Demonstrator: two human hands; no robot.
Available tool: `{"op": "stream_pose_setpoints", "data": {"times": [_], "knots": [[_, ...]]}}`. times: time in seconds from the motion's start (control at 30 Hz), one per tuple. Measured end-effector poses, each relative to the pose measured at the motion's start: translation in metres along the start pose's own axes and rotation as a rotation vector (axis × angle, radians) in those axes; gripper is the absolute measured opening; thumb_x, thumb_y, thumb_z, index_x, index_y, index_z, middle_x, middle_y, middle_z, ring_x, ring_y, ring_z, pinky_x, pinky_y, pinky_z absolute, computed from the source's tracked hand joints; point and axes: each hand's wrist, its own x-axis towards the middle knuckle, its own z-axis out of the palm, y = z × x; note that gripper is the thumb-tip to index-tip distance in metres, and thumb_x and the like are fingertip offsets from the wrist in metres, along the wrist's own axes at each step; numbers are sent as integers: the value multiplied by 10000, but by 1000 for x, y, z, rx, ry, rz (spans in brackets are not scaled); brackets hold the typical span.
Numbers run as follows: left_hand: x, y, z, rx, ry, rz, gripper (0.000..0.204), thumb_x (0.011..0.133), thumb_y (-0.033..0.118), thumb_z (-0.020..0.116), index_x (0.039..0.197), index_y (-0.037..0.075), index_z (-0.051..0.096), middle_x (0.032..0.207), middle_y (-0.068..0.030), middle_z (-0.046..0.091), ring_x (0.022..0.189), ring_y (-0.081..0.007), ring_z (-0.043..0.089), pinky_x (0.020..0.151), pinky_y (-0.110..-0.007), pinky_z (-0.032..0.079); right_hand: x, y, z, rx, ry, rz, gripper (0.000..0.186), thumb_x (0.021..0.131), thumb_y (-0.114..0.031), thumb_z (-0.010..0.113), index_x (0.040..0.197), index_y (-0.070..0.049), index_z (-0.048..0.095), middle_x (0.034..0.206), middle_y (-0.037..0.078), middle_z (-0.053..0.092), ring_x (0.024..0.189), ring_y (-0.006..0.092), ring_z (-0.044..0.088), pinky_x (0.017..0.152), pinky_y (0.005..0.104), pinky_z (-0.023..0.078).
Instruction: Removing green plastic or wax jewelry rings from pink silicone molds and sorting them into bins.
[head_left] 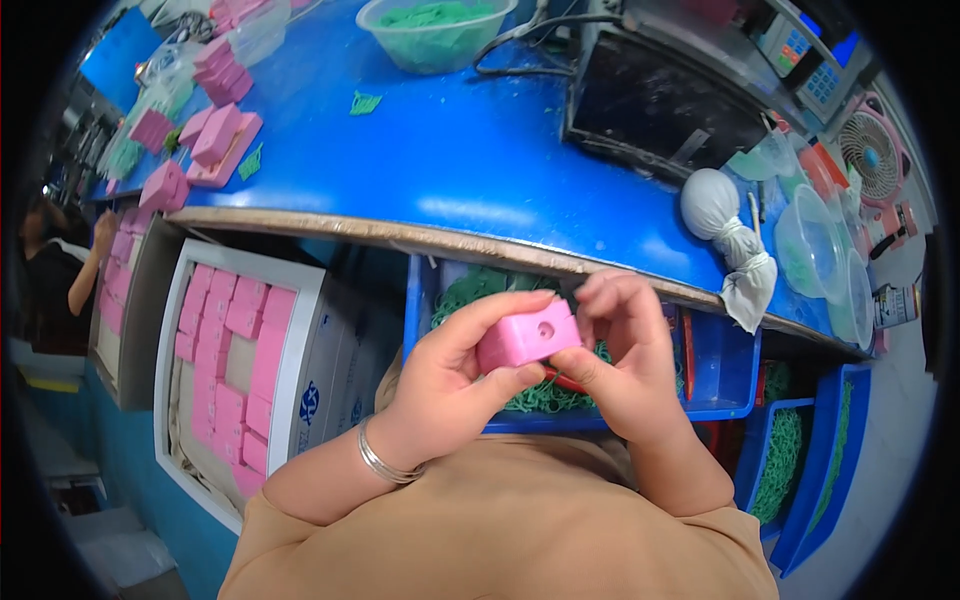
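A small pink block (pixel 516 341) with a round recess in its face is held in front of my body, over a blue bin. My left hand (pixel 447 377) is wrapped round its left end, fingers over the top and thumb below. At the block's right edge, my right hand (pixel 634 357) has its thumb against the lower corner and its fingers curled by the upper one. Whether anything small sits inside those curled fingers is hidden. Beneath both hands, the blue bin (pixel 735 385) contains tangled green strands (pixel 545 398) and some red-handled thing partly covered.
On the left, a white-rimmed box (pixel 172 365) carries rows of pink blocks. More pink blocks (pixel 218 138) are stacked on the blue table (pixel 480 165). A dark screen (pixel 665 100), a cloth-wrapped bundle (pixel 715 215) and clear bowls (pixel 810 240) stand right. Another person (pixel 60 265) is at far left.
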Motion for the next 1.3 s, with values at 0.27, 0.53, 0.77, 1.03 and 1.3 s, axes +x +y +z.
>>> {"op": "stream_pose_setpoints", "data": {"times": [0.27, 0.53, 0.77, 1.03, 1.3], "knots": [[26, 35, 0, 38, -106, -148, 459, 784, 75, 671, 1205, 9, 499, 1163, -105, 540, 1063, -189, 532, 927, -328, 429, 20, -13, -20, 92, -230, 40, 342, 780, -160, 685, 1049, -12, 533, 1210, 130, 482, 1089, 230, 504, 886, 322, 424], [73, 52, -35, 1587, 133, 383, 603, 705, 202, 709, 1238, 37, 481, 1248, -182, 471, 1104, -352, 446, 942, -417, 366, 107, -91, -93, 474, 178, 213, 516, 931, -429, 380, 1055, 49, 529, 861, 160, 635, 703, 197, 624, 600, 285, 491], [63, 64, -64, 1492, -52, 230, 824, 555, 183, 813, 1268, 43, 426, 1216, -162, 424, 1044, -339, 454, 912, -387, 391, 62, -84, -94, 566, -67, 182, 392, 914, -290, 422, 1089, 41, 538, 907, 200, 638, 646, 232, 624, 563, 288, 483], [45, 76, -52, 1260, 265, 575, 885, 553, 215, 837, 1285, -5, 393, 1159, -169, 452, 1065, -309, 467, 918, -376, 390, -3, -72, -72, 756, -438, 518, 632, 841, -99, 453, 1368, 64, 145, 1115, 377, 500, 664, 320, 657, 660, 329, 536], [62, 60, -10, 1042, -83, 371, 870, 582, 227, 814, 1293, -23, 380, 1172, -183, 437, 1099, -311, 451, 932, -365, 374, 1, -34, -33, 807, -611, 755, 648, 899, -121, 469, 1417, -63, 83, 1104, 324, 535, 735, 282, 653, 672, 343, 530]]}}
